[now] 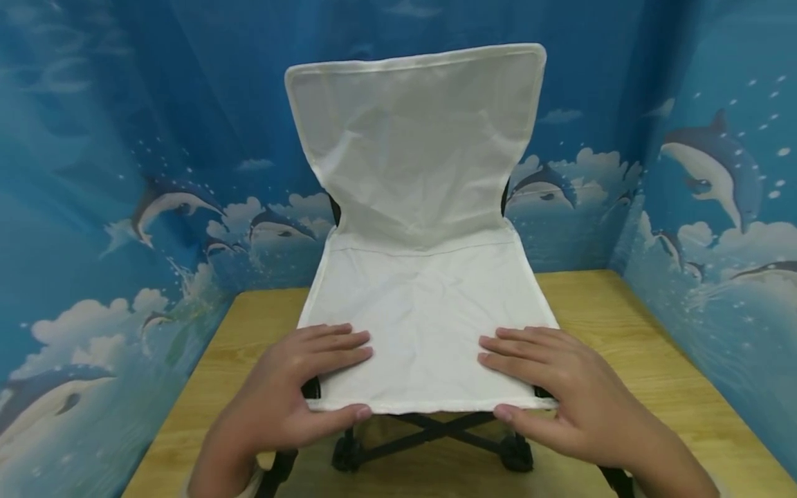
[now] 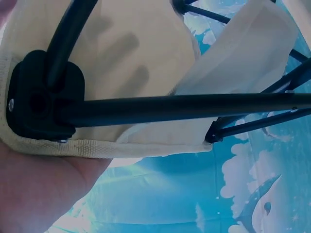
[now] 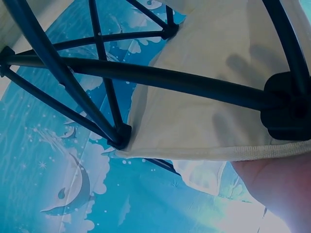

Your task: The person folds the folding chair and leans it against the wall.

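White cloth folding chair stands opened on a yellow wood-grain surface, centred in front of the person, backrest up, dolphin-print backdrop behind and at both sides. Left hand lies over the front left corner of the seat, fingers straight and close together on the cloth, thumb stretched out by the front edge; nothing pinched. Right hand mirrors it at the front right corner, fingers likewise straight, gripping nothing. Wrist views look from underneath: finger shadows show through the cloth, near a black corner joint and dark tubes. How hard the palms press, can't tell from these angles. Step in hand, my read: pressing or smoothing the seat at its front corners, with the crossed bars below apparently spread. Next move probably calls for even pressure on both sides, or lifting both hands clear if the cloth sits taut; pushing one corner alone could tilt it.
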`<state>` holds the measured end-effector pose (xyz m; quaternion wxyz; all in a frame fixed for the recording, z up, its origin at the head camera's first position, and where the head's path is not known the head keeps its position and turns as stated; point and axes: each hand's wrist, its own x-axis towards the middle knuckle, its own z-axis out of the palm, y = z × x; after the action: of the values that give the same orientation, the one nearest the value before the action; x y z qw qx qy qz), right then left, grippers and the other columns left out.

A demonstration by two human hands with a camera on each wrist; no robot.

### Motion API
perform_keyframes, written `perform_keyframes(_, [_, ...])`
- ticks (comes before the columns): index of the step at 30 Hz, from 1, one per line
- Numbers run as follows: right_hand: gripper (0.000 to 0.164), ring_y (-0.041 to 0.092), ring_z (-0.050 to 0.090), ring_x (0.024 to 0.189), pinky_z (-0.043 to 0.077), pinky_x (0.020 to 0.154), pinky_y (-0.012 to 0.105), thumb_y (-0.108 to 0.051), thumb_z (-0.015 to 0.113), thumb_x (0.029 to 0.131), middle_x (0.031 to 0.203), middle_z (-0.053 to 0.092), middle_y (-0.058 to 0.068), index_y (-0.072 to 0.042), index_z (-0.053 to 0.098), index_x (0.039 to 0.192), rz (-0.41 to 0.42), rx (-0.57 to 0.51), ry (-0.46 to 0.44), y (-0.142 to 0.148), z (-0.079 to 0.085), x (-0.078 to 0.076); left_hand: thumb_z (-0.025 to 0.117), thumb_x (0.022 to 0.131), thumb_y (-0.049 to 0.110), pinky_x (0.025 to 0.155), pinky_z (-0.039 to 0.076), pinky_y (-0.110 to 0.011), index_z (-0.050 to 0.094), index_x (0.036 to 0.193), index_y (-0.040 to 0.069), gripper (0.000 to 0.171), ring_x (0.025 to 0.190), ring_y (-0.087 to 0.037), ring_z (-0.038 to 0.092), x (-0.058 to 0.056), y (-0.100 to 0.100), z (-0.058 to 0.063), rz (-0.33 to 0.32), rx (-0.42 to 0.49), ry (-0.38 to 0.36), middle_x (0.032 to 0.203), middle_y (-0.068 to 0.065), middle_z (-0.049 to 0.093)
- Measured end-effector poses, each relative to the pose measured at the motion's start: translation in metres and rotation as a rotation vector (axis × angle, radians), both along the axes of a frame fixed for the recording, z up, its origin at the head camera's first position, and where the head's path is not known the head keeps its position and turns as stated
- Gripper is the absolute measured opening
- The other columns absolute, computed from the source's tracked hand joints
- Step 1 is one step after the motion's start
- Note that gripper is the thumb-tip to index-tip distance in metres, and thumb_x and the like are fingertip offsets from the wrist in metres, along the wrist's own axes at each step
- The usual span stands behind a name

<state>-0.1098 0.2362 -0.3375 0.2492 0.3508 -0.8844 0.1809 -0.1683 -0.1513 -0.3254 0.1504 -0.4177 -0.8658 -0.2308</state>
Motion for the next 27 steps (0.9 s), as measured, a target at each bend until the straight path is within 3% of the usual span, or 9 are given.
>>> perform_keyframes(10, [0.058,0.018,0.065,0.133,0.025,0.124,0.014,-0.038,0.086,0.085,0.143,0.070,-0.005,-0.027,0.071,0.140,0.003,-0.035,0.016,-0.005,-0.003,0.000,0.077,0.089,0.063,0.107,0.053,-0.056,0.066,0.142,0.042,0.058,0.138,-0.016,0.061,0.004,0.005,0.000,0.056,-0.029,0.001,0.147,0.019,0.063])
perform_keyframes(18, [0.052,0.020,0.068,0.129,0.025,0.124,0.013,-0.042,0.082,0.089,0.140,0.072,-0.005,-0.026,0.072,0.138,-0.013,-0.024,0.068,-0.007,-0.002,0.000,0.074,0.088,0.069,0.111,0.051,-0.056,0.066,0.140,0.044,0.058,0.139,-0.015,0.061,0.005,0.011,0.002,0.089,-0.049,-0.002,0.147,0.022,0.062])
perform_keyframes(27, [0.051,0.019,0.070,0.126,0.026,0.122,0.012,-0.045,0.082,0.089,0.138,0.073,-0.007,-0.027,0.074,0.136,-0.021,-0.030,0.101,-0.011,-0.001,-0.001,0.078,0.087,0.065,0.109,0.052,-0.056,0.070,0.136,0.043,0.055,0.135,-0.014,0.064,0.006,0.012,0.002,0.085,-0.003,-0.010,0.142,0.022,0.065])
